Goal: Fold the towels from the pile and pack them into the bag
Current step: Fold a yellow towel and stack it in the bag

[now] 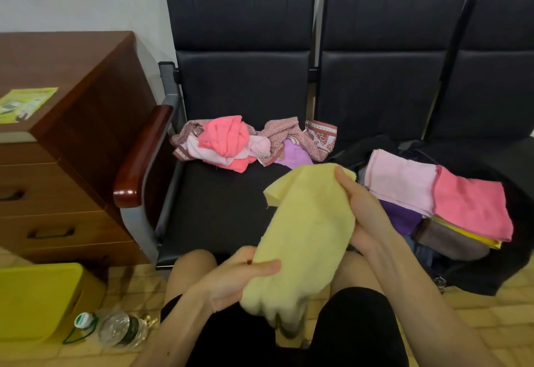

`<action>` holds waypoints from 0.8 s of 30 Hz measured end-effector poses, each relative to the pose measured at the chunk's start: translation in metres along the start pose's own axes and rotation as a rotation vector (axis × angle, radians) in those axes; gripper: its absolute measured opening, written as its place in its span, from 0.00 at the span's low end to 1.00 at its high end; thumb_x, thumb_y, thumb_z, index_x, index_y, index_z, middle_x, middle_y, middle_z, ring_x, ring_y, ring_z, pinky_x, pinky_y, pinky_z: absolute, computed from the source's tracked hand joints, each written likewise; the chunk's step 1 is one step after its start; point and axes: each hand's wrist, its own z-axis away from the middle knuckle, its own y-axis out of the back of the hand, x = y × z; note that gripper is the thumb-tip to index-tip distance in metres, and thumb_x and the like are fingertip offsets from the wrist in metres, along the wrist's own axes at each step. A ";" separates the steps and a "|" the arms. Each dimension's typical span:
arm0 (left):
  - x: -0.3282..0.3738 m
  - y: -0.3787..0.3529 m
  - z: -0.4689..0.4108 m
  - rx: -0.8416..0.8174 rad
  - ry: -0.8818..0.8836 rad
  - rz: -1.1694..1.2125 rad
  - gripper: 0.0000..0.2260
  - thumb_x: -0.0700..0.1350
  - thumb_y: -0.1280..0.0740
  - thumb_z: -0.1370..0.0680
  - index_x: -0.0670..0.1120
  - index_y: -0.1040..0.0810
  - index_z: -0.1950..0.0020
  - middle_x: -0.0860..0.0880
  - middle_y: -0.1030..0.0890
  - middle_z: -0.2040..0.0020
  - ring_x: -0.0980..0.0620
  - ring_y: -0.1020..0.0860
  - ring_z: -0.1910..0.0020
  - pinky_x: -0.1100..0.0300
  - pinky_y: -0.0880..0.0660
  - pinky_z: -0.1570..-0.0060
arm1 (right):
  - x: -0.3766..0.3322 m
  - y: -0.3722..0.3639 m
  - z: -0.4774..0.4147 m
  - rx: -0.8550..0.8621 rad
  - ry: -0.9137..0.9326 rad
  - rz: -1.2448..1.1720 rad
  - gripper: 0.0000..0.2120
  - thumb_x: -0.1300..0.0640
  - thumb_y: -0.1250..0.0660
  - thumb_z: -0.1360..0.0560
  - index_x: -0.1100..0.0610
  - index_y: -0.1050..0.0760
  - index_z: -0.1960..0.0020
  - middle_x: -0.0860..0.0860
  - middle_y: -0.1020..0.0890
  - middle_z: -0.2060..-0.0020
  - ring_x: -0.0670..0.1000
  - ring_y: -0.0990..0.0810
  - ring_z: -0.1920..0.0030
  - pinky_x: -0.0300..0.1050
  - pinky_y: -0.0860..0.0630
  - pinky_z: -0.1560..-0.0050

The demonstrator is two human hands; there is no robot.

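Ends secured: left hand low, right hand high, fingers clamped on the pale yellow terry towel, seemingly to fold it.

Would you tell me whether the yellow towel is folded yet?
Partly folded: the yellow towel is a narrow strip held by left hand and right hand.

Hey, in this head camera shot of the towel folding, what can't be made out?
All in the head view:
Black bag: mostly buried under the folded towels, so its opening is hidden.
Yellow towel: its lower end is motion-blurred below the left hand.
Pile: tangled, so the towel count is hidden.
Leaflet on the cabinet: print too small.
Bottle: label blurred.
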 end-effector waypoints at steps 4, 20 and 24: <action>0.036 -0.015 0.009 0.060 -0.162 0.174 0.16 0.43 0.33 0.22 0.34 0.20 0.39 0.34 0.19 0.40 0.38 0.20 0.39 0.46 0.21 0.41 | 0.038 0.012 -0.005 -0.202 -0.190 0.038 0.36 0.28 0.43 0.27 0.56 0.21 0.37 0.57 0.18 0.40 0.57 0.19 0.40 0.56 0.28 0.35; 0.072 -0.021 0.028 0.028 -0.319 -0.004 0.47 0.46 0.13 0.50 0.53 0.28 0.34 0.48 0.16 0.42 0.48 0.17 0.44 0.56 0.19 0.53 | 0.050 0.027 0.009 -0.386 -0.090 0.152 0.23 0.49 0.28 0.27 0.60 0.21 0.36 0.59 0.20 0.37 0.55 0.20 0.39 0.51 0.25 0.39; 0.078 -0.017 0.023 0.120 -0.294 -0.125 0.37 0.33 0.23 0.37 0.47 0.30 0.30 0.44 0.17 0.41 0.46 0.17 0.43 0.54 0.19 0.52 | 0.028 0.025 0.012 -0.325 0.054 0.207 0.13 0.55 0.35 0.25 0.57 0.19 0.43 0.56 0.15 0.46 0.52 0.17 0.47 0.47 0.19 0.47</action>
